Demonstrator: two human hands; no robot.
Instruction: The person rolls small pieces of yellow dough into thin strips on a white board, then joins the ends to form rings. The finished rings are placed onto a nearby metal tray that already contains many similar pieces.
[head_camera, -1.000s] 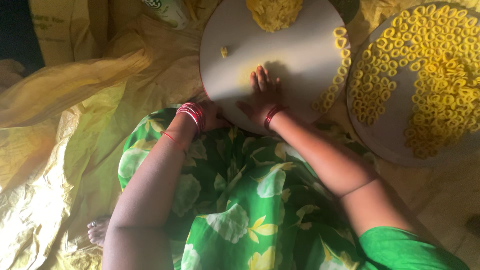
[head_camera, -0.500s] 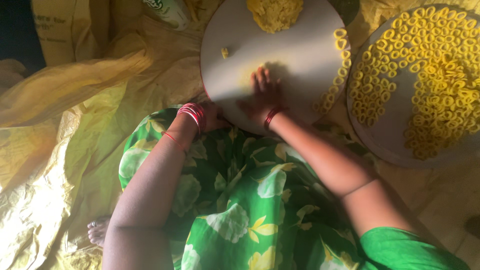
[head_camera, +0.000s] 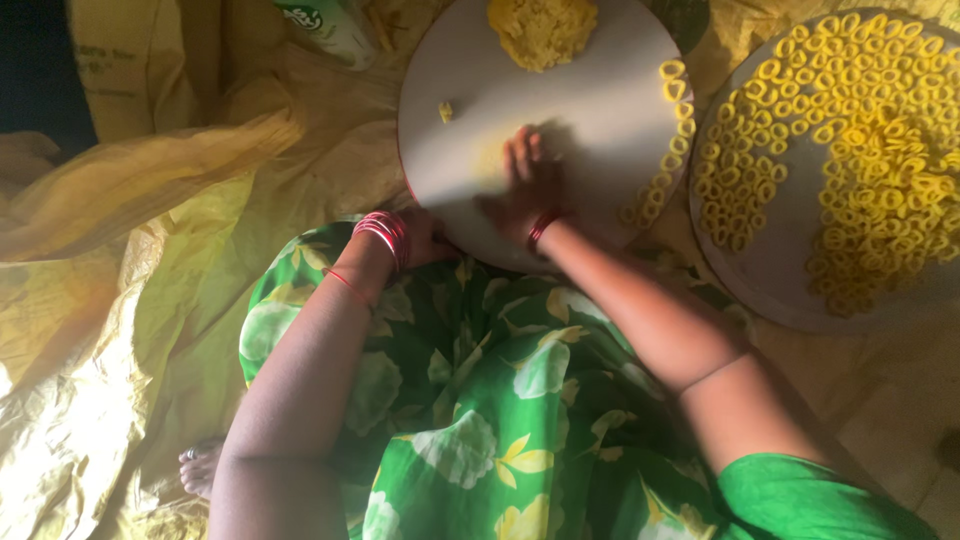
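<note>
Right hand (head_camera: 525, 190) pressed flat, fingers (head_camera: 520, 150) spread over dough piece on round board (head_camera: 560, 100); nothing gripped. Left hand (head_camera: 420, 238) curled at board edge, grip unclear. Finished rings (head_camera: 672, 120) right of fingers likely squashed if roll strays.

- A yellow plastic sheet (head_camera: 120, 300) covers the floor, crumpled and creased at the left.
- A round pale board (head_camera: 590, 110) sits on the sheet in front of the seated person.
- A second round tray (head_camera: 770, 280) lies just beside it at the right, crowded with yellow dough rings (head_camera: 850, 130).
- A white container (head_camera: 330, 25) stands at the top edge.
</note>
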